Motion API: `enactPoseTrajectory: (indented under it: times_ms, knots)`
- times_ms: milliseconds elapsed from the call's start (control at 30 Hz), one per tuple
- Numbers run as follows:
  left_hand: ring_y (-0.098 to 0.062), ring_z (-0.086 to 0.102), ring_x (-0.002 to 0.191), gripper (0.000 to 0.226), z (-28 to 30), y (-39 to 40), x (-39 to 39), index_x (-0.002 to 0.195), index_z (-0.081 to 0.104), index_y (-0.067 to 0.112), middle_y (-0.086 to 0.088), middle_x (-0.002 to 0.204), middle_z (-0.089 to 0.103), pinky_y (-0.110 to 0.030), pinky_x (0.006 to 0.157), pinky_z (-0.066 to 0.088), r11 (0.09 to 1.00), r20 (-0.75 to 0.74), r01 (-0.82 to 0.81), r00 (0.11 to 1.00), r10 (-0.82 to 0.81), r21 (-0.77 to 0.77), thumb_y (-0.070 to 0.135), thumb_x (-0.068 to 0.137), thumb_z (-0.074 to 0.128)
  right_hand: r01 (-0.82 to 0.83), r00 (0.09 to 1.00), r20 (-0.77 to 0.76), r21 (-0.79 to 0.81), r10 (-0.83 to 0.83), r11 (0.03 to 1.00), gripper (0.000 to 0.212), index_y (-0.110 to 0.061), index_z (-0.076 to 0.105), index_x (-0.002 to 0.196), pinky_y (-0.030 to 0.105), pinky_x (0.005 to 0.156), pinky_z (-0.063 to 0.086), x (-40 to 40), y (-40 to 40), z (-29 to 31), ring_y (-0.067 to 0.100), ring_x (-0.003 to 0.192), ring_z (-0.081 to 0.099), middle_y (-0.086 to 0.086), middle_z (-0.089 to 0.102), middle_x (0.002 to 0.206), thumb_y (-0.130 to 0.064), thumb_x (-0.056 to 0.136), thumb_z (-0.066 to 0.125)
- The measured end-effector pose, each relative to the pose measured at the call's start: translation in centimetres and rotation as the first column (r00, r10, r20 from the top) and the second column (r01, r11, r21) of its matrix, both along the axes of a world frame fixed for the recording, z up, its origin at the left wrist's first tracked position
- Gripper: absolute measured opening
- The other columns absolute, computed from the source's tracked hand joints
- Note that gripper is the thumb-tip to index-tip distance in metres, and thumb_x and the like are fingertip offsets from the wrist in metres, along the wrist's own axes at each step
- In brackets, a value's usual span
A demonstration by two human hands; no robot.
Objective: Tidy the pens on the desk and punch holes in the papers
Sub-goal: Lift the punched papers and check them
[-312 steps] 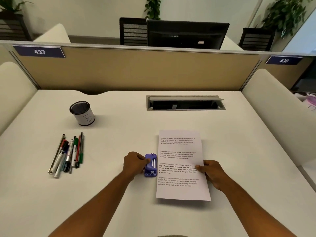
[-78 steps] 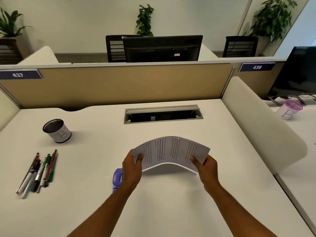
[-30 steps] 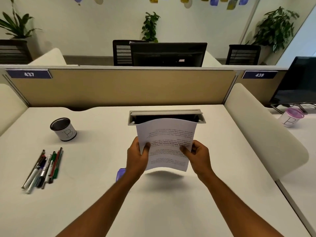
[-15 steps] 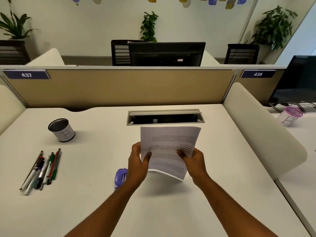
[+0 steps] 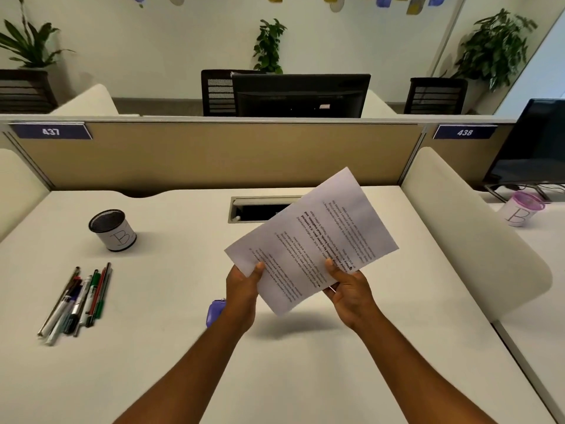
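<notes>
White printed papers point(image 5: 312, 240), held tilted above the desk point(image 5: 153, 362), pinched at their near edge by the left hand point(image 5: 243, 289) and the right hand point(image 5: 348, 289), thumbs on top. To do this step well, square the edges before feeding them to the purple hole punch point(image 5: 215, 312), half hidden under the left wrist. Bare desk lies ahead and right; the loose pens point(image 5: 78, 301) and mesh pen cup point(image 5: 112, 230) sit well apart, left.

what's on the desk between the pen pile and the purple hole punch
Nothing: in the head view, the stretch of white desk between the pens and the hole punch is bare. The left hand partly hides the punch.
</notes>
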State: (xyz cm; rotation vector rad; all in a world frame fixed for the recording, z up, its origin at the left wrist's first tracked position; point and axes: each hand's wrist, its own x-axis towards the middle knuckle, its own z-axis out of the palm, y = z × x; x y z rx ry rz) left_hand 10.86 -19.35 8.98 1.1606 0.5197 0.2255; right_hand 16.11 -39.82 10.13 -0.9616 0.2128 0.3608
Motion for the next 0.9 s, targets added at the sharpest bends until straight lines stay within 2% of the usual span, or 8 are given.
enactPoseTrajectory:
  times_ms: [67,167,267,367,467,667,767,900]
  knots:
    - [-0.031,0.069,0.104,0.034,0.6,0.4,0.3,0.128,0.055,0.012,-0.011,0.116,0.070,-0.054,0.093,0.055,0.995,-0.011,-0.041,0.999,0.042,0.090,0.013,0.095,0.062,0.039,0.999,0.024,-0.053,-0.038,0.998,0.052,-0.023,0.061,0.124,0.051,0.097,0.055,0.4,-0.6,0.1,0.034,0.110,0.070,0.015,0.073,0.117,-0.004,0.078,0.075]
    - [-0.026,0.068,0.101,0.029,1.4,1.3,0.4,0.126,0.055,0.013,-0.007,0.113,0.069,-0.046,0.089,0.058,0.970,0.000,-0.062,0.998,0.064,0.235,0.015,0.097,0.060,0.121,0.992,0.041,-0.084,-0.118,0.989,0.050,-0.011,0.061,0.131,0.049,0.098,0.055,1.6,-2.5,0.2,0.034,0.113,0.069,0.018,0.072,0.121,-0.003,0.083,0.074]
    - [-0.021,0.068,0.098,0.026,1.7,2.0,0.3,0.123,0.055,0.015,0.000,0.108,0.069,-0.036,0.081,0.058,0.943,0.033,-0.077,0.997,0.070,0.325,0.016,0.098,0.058,0.159,0.985,0.103,-0.199,-0.141,0.967,0.039,-0.007,0.066,0.121,0.046,0.098,0.056,2.6,-4.5,0.9,0.036,0.111,0.068,0.021,0.071,0.119,-0.008,0.084,0.076]
    - [-0.019,0.069,0.095,0.024,1.6,2.0,0.3,0.121,0.055,0.019,0.003,0.107,0.068,-0.033,0.076,0.059,0.911,0.021,-0.072,0.997,0.070,0.405,0.020,0.098,0.058,0.169,0.968,0.241,-0.419,-0.070,0.892,0.027,-0.015,0.072,0.108,0.033,0.082,0.062,2.9,-5.5,1.6,0.026,0.094,0.074,0.009,0.077,0.105,-0.014,0.082,0.080]
    - [-0.018,0.069,0.093,0.021,1.3,1.5,0.4,0.120,0.055,0.022,0.005,0.106,0.068,-0.029,0.073,0.059,0.880,0.014,-0.050,0.999,0.050,0.472,0.022,0.098,0.057,0.190,0.947,0.320,-0.579,0.006,0.793,0.023,-0.020,0.071,0.104,0.022,0.068,0.058,2.9,-5.6,1.4,0.022,0.086,0.074,0.000,0.077,0.100,-0.018,0.084,0.081]
    - [-0.016,0.067,0.091,0.021,0.9,0.6,-0.2,0.119,0.056,0.018,0.003,0.103,0.066,-0.014,0.065,0.056,0.831,0.004,-0.030,0.999,0.033,0.555,0.017,0.097,0.058,0.239,0.949,0.311,-0.593,-0.055,0.769,0.022,-0.019,0.069,0.101,0.019,0.066,0.057,1.9,-5.0,-0.1,0.019,0.085,0.071,-0.001,0.074,0.096,-0.013,0.084,0.080]
    - [-0.009,0.064,0.090,0.017,0.1,0.3,-1.2,0.112,0.059,0.013,0.003,0.098,0.066,-0.006,0.067,0.051,0.815,-0.002,-0.051,0.998,0.064,0.577,0.012,0.095,0.062,0.232,0.955,0.288,-0.594,-0.066,0.770,0.023,-0.024,0.068,0.094,0.017,0.065,0.059,0.8,-5.0,-1.8,0.016,0.086,0.072,-0.001,0.074,0.095,-0.010,0.082,0.081]
    - [-0.013,0.066,0.096,0.016,-2.2,0.7,-2.3,0.106,0.064,0.011,-0.001,0.101,0.070,-0.007,0.072,0.049,0.806,-0.026,-0.024,0.998,0.049,0.592,0.006,0.091,0.066,0.191,0.973,0.223,-0.624,-0.062,0.758,0.026,-0.020,0.070,0.098,0.022,0.070,0.056,-0.3,-5.1,-4.2,0.019,0.089,0.072,-0.001,0.076,0.095,-0.009,0.079,0.084]
